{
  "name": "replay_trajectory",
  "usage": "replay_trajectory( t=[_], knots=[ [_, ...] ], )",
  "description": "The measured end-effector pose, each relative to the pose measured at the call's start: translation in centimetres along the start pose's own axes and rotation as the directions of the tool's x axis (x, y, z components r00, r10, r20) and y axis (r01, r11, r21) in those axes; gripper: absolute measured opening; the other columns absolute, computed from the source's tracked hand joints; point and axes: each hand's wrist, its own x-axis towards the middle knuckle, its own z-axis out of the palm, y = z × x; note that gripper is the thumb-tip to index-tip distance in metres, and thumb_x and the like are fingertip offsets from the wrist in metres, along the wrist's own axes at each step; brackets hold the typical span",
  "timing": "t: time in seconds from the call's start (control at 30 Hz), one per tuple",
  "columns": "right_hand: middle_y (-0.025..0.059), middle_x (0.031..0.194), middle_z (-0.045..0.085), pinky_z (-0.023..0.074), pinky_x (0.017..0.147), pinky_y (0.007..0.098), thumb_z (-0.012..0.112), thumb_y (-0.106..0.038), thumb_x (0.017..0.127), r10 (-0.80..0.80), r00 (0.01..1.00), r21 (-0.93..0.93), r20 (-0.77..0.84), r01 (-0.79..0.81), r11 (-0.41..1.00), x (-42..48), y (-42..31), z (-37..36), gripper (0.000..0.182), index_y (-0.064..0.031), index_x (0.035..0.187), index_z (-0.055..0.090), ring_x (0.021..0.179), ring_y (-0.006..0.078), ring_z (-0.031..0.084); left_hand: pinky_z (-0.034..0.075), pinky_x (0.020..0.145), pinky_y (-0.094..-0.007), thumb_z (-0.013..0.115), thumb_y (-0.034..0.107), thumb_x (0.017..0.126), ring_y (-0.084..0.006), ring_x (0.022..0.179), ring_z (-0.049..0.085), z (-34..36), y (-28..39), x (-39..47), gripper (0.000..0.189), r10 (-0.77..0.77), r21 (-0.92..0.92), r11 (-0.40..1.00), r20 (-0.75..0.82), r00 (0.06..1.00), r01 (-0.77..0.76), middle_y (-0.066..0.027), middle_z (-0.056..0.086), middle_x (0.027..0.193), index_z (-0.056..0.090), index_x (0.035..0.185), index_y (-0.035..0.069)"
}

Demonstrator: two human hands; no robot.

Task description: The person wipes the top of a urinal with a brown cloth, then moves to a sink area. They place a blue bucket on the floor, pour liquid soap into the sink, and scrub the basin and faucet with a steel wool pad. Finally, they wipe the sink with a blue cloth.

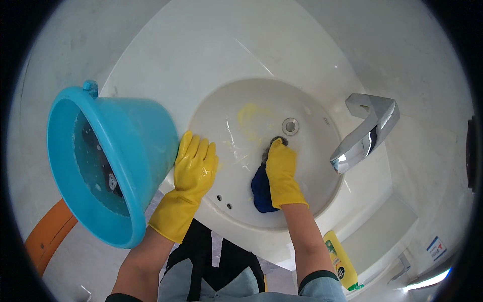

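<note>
My right hand point(283, 170), in a yellow rubber glove, is closed around a cloth with a dark blue side point(263, 190) and a grey, fuzzy end. It presses this cloth to the floor of a round white washbasin point(241, 94), just below the metal drain point(290, 126). Streaks of yellow liquid point(249, 115) lie on the basin left of the drain. My left hand point(196, 162), gloved the same way, rests flat on the basin's left rim with nothing in it. Its fingertips lie close beside a blue plastic bucket point(151, 124).
Dark, sudsy water point(102, 162) stands in the bucket on the left. A chrome faucet point(366, 132) reaches over the basin's right side. At the lower right is a yellow bottle with a green cap point(341, 260). An orange curved object point(51, 234) shows below the bucket.
</note>
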Motion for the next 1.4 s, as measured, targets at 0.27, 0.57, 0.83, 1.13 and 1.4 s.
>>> replay_trajectory(
  t=[0.27, 0.57, 0.83, 1.13, 1.4],
  knots=[
    [0.0160, 0.091, 0.073, 0.0549, 0.069, 0.0470, 0.060, -0.011, 0.092, -0.106, 0.968, -0.001, -0.227, 0.108, 0.994, 4.8, 3.5, 0.0, 0.026, -0.0006, 0.115, 0.064, 0.079, 0.0347, 0.072, 0.045, 0.102, -0.0606, 0.072, 0.008, 0.077, -0.0402, 0.096, 0.061, 0.5, 0.3, 0.7, 0.028, 0.016, -0.001, 1.000, -0.045, 0.999, -0.016, -0.0186, 0.067, 0.099, 0.069, 0.101, -0.006],
    [0.0149, 0.091, 0.074, 0.0544, 0.069, 0.0476, 0.064, -0.012, 0.089, -0.041, 0.999, 0.016, -0.020, 0.042, 0.999, 5.3, 3.0, -0.9, 0.032, 0.0009, 0.118, 0.066, 0.080, 0.0337, 0.072, 0.045, 0.101, -0.0606, 0.071, 0.010, 0.078, -0.0402, 0.094, 0.059, 0.5, 0.5, 0.5, 0.026, -0.003, -0.039, 0.999, 0.016, 1.000, 0.003, -0.0188, 0.064, 0.098, 0.068, 0.099, -0.005],
    [0.0130, 0.091, 0.074, 0.0540, 0.071, 0.0474, 0.062, -0.013, 0.090, -0.105, 0.978, -0.122, -0.179, 0.084, 0.989, 5.4, 4.3, 0.3, 0.037, 0.0023, 0.123, 0.063, 0.085, 0.0326, 0.072, 0.044, 0.102, -0.0604, 0.071, 0.009, 0.076, -0.0412, 0.097, 0.060, 0.7, 0.5, 1.0, 0.028, 0.024, -0.037, 0.999, -0.013, 1.000, -0.024, -0.0194, 0.066, 0.101, 0.069, 0.100, -0.006],
    [0.0150, 0.088, 0.075, 0.0552, 0.069, 0.0446, 0.062, -0.011, 0.089, -0.243, 0.964, -0.160, -0.109, 0.225, 0.961, 6.3, 5.1, -2.6, 0.023, -0.0013, 0.109, 0.067, 0.081, 0.0317, 0.073, 0.047, 0.097, -0.0583, 0.070, 0.006, 0.075, -0.0385, 0.088, 0.058, 0.2, 0.2, 0.9, 0.019, 0.004, -0.017, 1.000, 0.003, 1.000, -0.004, -0.0175, 0.063, 0.092, 0.066, 0.091, -0.004],
    [0.0185, 0.092, 0.074, 0.0558, 0.073, 0.0486, 0.060, -0.012, 0.092, 0.012, 1.000, 0.006, 0.008, -0.012, 1.000, -0.8, 5.6, -0.3, 0.030, 0.0016, 0.118, 0.066, 0.082, 0.0355, 0.073, 0.046, 0.099, -0.0583, 0.069, 0.008, 0.075, -0.0381, 0.090, 0.058, -0.4, -0.2, 0.5, 0.021, -0.018, 0.000, 1.000, 0.013, 1.000, 0.018, -0.0173, 0.063, 0.093, 0.066, 0.093, -0.004]
  ],
)
